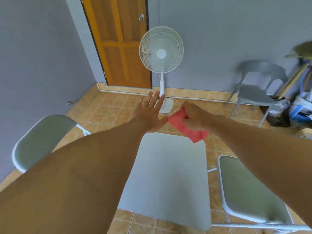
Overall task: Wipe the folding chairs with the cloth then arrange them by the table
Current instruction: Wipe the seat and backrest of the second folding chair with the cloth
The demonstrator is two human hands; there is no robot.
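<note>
**Forearms reach out over the desk (168,174), cloth (177,123) bunched in the right grip (195,118)**

Both bare arms stretch forward above a white square desk that stands on the tiled floor. The left folding chair (42,141) and the right folding chair (249,191) flank it, each opened out, with a grey-green padded seat on a thin white tube frame. The right one sits just beside the desk edge; the left arm hides the gap on the other side.

These chairs look light and stiff. They are probably easiest to shift by the seat rim or the tube frame, and the hinges could pinch fingers. The vinyl-looking pads should wipe down smoothly.

The left grip (150,114) is empty, fingers straight and fanned, thumb near the cloth's end. The right grip is curled tightly round the pink cloth, held in the air above the desk's far edge. A wad sticks out toward the left and a tail hangs below the wrist. Being soft and limp, the cloth should take any hold, though it would likely wipe better flattened under the palm.

Plastic bags (300,107) are heaped in the far right corner, their contents too blurred to tell.
</note>
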